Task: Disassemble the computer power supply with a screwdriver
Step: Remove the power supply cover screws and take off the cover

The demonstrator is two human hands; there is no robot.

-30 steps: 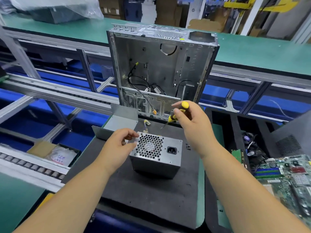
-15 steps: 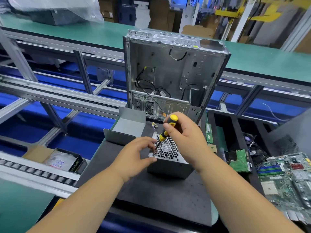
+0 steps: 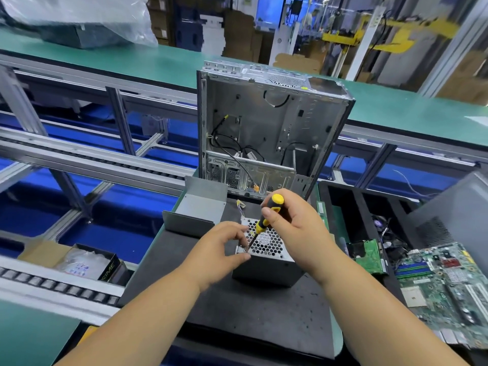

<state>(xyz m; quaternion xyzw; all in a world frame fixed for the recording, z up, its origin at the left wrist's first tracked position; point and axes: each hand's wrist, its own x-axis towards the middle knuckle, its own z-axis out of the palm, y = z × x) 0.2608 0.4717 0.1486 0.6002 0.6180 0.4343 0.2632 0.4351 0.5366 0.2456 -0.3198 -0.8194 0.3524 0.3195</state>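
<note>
Power supply [image 3: 266, 268] sits mid-frame on a black mat [image 3: 237, 313], fan grille up. Right hand [image 3: 295, 228] curled round a yellow-and-black screwdriver [image 3: 264, 220], handle leaning toward 1 o'clock, tip down at the grille's near-left corner. Left hand [image 3: 219, 249] at 9 o'clock of the unit, fingers curled, gripping that corner edge. Open computer case [image 3: 269, 128] stands at 12 o'clock; circuit boards [image 3: 443, 286] at 3 o'clock.

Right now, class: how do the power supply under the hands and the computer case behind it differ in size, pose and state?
The power supply is a small closed box lying on the black mat; the computer case is far larger, stands upright and is open and nearly gutted. The power supply's top is a honeycomb grille; the computer case shows loose cables. Both are grey metal.
</note>
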